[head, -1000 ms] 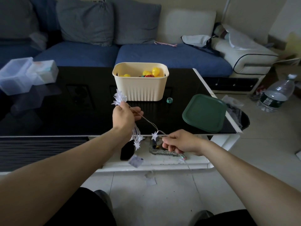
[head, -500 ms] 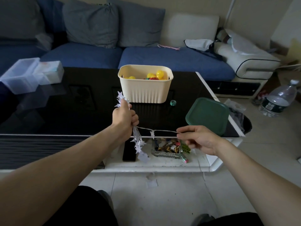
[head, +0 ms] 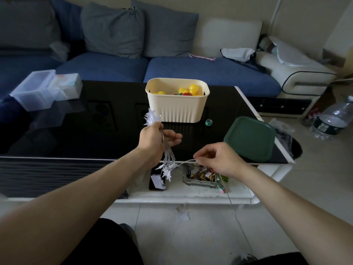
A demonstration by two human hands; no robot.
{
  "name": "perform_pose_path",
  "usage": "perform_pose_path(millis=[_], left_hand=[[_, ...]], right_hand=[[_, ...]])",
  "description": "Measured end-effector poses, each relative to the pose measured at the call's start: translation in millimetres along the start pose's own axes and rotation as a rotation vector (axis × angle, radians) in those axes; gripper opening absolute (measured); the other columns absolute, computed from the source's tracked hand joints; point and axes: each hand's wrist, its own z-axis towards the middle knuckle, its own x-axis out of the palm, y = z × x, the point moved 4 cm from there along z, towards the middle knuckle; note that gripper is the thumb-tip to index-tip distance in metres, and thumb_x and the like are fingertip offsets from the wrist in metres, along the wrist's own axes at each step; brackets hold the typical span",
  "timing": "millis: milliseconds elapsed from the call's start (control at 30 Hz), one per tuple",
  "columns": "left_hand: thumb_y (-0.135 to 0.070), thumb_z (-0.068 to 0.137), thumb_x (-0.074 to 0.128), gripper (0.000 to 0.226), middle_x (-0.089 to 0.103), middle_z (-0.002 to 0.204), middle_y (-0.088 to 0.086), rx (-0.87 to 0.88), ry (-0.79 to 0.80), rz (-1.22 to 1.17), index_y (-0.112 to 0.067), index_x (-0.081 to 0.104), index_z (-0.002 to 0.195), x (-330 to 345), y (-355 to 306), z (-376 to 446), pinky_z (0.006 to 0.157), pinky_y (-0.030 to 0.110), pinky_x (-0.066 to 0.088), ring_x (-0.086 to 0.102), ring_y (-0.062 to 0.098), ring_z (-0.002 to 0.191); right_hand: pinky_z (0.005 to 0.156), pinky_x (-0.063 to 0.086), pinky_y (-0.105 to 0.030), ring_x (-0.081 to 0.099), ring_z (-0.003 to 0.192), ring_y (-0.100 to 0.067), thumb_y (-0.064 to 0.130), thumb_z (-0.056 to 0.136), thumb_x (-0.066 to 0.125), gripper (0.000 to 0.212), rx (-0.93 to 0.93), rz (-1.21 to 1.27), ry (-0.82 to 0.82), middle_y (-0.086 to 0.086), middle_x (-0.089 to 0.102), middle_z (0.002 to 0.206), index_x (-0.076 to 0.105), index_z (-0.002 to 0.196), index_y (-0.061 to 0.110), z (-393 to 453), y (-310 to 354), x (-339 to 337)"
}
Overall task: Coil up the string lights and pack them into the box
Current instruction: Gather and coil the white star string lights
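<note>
Above the near edge of the black bench (head: 76, 134), the left hand (head: 154, 139) holds the gathered loops of the string lights (head: 168, 161): the thumb and palm trap the bundle while the fingers lie fairly straight out to the right, so the hold looks loose. A tuft of white stars sticks up above this hand, and more loops and stars hang below it. The right hand (head: 219, 159), just to the right and slightly lower, pinches the free wire between thumb and fingertips. From that pinch the thin wire drops past the bench's lower white shelf to the floor, where at least one more star lies near the bottom of the view.

The cream box (head: 177, 104) stands at the middle of the bench toward its far edge, open, with yellow and red pieces already inside. Its green lid (head: 250, 138) lies at the near right corner.

The coiling appears to be partway done, with a trailing length yet to gather. The slack left fingers could let loops slide off and spill. The hanging stars may catch one another and knot. The trailing wire runs close by the glass ashtray (head: 202, 178) and the phone (head: 157, 180) on the lower shelf, so a quick pull might snag there or drag something off.
</note>
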Motion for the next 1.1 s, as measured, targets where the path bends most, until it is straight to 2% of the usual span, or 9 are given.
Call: perform_pose_path(millis=[133,267,400,500,600,767,867,1000,1100], left_hand=[[-0.013,0.105,0.031,0.021,0.058,0.073,0.018,-0.084,0.045,0.126,-0.003,0.046,0.096,4,12,-3,0.085,0.056,0.056,0.066,0.038,0.082],[-0.016,0.105,0.034,0.025,0.065,0.082,0.021,-0.155,0.12,0.38,0.003,0.051,0.107,6,30,-3,0.083,0.059,0.056,0.068,0.043,0.09],[-0.01,0.102,0.031,0.031,0.065,0.062,0.016,-0.199,0.33,0.684,0.008,0.056,0.101,8,47,-10,0.05,0.033,0.049,0.063,0.031,0.055],[-0.01,0.099,0.035,0.03,0.056,0.055,0.012,-0.114,0.358,0.831,-0.001,0.057,0.082,11,51,-12,0.046,0.026,0.037,0.049,0.022,0.044],[-0.013,0.099,0.036,0.033,0.054,0.06,0.016,-0.047,0.347,0.861,0.001,0.059,0.08,12,46,-10,0.042,0.023,0.033,0.045,0.021,0.044],[-0.017,0.104,0.036,0.028,0.056,0.058,0.008,-0.072,0.293,0.707,-0.008,0.05,0.081,9,37,-12,0.045,0.027,0.034,0.044,0.02,0.043],[-0.016,0.104,0.038,0.026,0.055,0.058,0.01,-0.064,0.273,0.6,-0.009,0.046,0.08,9,32,-12,0.045,0.026,0.033,0.043,0.022,0.042],[-0.014,0.102,0.038,0.023,0.055,0.059,0.009,-0.046,0.233,0.522,-0.01,0.046,0.081,4,26,-8,0.046,0.027,0.032,0.043,0.021,0.043],[-0.015,0.103,0.038,0.023,0.055,0.057,0.008,-0.032,0.199,0.46,-0.011,0.046,0.082,0,25,-4,0.045,0.026,0.033,0.044,0.021,0.043]], right_hand=[[0.067,0.057,-0.024,0.068,0.071,-0.008,0.019,0.08,0.085,0.015,-0.095,-0.062,-0.103,0.003,0.072,0.078,0.071,0.085,0.024,4,10,7],[0.052,0.043,-0.014,0.057,0.055,0.0,0.022,0.078,0.087,0.024,-0.196,-0.176,-0.139,0.006,0.065,0.07,0.063,0.075,0.021,5,19,13],[0.053,0.039,-0.018,0.047,0.058,-0.008,0.024,0.075,0.088,0.036,-0.26,-0.226,-0.199,0.0,0.056,0.078,0.054,0.064,0.018,7,22,18],[0.059,0.039,-0.015,0.05,0.065,-0.012,0.019,0.075,0.086,0.035,-0.242,-0.191,-0.146,-0.001,0.053,0.087,0.052,0.063,0.02,12,14,24],[0.067,0.044,-0.015,0.057,0.077,-0.013,0.029,0.085,0.076,0.022,-0.246,-0.134,-0.139,0.0,0.054,0.095,0.061,0.076,0.015,12,7,26],[0.065,0.044,-0.029,0.058,0.064,-0.013,0.049,0.103,0.043,0.047,-0.081,-0.064,-0.266,-0.002,0.063,0.074,0.06,0.076,0.015,8,-10,11],[0.067,0.046,-0.034,0.061,0.064,-0.015,0.061,0.102,0.026,0.065,0.189,-0.005,-0.118,-0.004,0.065,0.071,0.064,0.08,0.013,8,-30,11],[0.077,0.047,-0.037,0.069,0.091,-0.026,0.076,0.094,0.018,0.092,0.471,0.363,0.233,-0.018,0.074,0.101,0.072,0.107,0.002,-3,-50,19],[0.085,0.049,-0.039,0.069,0.096,-0.026,0.064,0.096,0.042,0.07,0.445,0.499,0.405,-0.017,0.072,0.106,0.069,0.115,0.002,-14,-41,27]])
